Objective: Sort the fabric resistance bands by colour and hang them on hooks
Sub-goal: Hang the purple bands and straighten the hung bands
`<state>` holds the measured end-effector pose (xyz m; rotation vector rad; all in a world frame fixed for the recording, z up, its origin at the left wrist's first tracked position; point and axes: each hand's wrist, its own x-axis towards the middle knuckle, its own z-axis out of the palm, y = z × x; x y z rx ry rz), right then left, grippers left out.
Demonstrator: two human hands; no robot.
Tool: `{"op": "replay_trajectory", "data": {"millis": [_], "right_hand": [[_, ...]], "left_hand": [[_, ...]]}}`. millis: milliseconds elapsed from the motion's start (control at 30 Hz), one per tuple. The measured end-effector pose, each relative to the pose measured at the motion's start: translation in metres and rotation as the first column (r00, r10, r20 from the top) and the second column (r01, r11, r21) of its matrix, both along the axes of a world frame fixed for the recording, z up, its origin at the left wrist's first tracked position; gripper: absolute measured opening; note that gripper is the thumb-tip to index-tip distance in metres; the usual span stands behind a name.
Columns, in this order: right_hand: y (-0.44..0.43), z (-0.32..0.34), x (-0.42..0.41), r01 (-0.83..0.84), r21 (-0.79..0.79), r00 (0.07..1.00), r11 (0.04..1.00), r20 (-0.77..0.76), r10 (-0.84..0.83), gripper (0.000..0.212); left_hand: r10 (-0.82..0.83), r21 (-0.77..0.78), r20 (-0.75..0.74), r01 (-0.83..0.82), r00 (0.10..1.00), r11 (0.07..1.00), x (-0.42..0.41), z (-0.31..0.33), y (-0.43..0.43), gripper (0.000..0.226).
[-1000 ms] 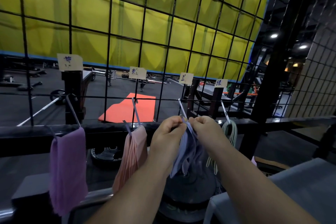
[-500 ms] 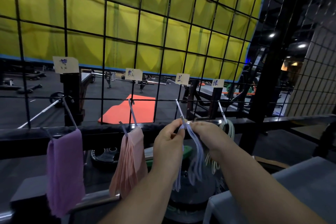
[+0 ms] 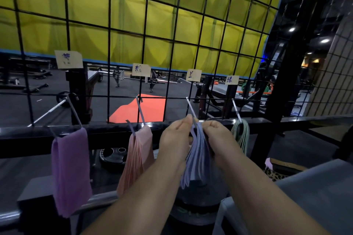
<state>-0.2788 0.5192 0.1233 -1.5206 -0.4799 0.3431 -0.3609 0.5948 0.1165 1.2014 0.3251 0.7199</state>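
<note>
Gym floor stretches away behind a black wire grid (image 3: 109, 47), with a yellow curtain (image 3: 87, 5) filling the upper frame and an orange mat (image 3: 145, 108) lying on the dark floor at centre. Four paper labels are fixed in a row to the grid, and a slim metal hook slants down below each one.

At lower left, the purple bands (image 3: 70, 170) hang from the first hook. The pink bands (image 3: 139, 154) hang from the second, just left of the arms. At right of centre, the green bands (image 3: 241, 135) hang from the fourth hook.

The blue bands (image 3: 197, 160) are at the third hook (image 3: 191, 108), bunched at the top and hanging between the two forearms. The left hand (image 3: 175, 139) and right hand (image 3: 217, 137) meet at the hook's lower end. Their fingers (image 3: 186, 120) are curled and pinch the top of the blue bunch from either side. Whether the loops already sit on the hook cannot be told.

A black weight plate (image 3: 112, 155) lies behind the pink bands.
</note>
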Motion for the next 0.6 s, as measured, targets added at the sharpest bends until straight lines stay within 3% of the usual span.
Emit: {"op": "replay_trajectory", "data": {"millis": [133,433,600], "right_hand": [[-0.001,-0.003,-0.001,0.008,-0.021,1.000,1.000,0.014,-0.008,0.022],[-0.001,-0.019,-0.012,-0.079,0.222,0.982,0.972,-0.150,0.114,0.040],[0.003,-0.020,-0.016,-0.084,0.219,0.984,0.972,-0.137,0.116,0.040]], "left_hand": [[0.050,0.036,-0.028,-0.049,0.998,0.998,0.003,0.008,0.003,0.028],[-0.021,0.033,0.005,0.021,1.000,0.999,-0.002,0.012,-0.004,0.019],[-0.097,-0.136,0.072,0.107,0.993,0.985,-0.008,0.017,-0.004,0.027]]}}
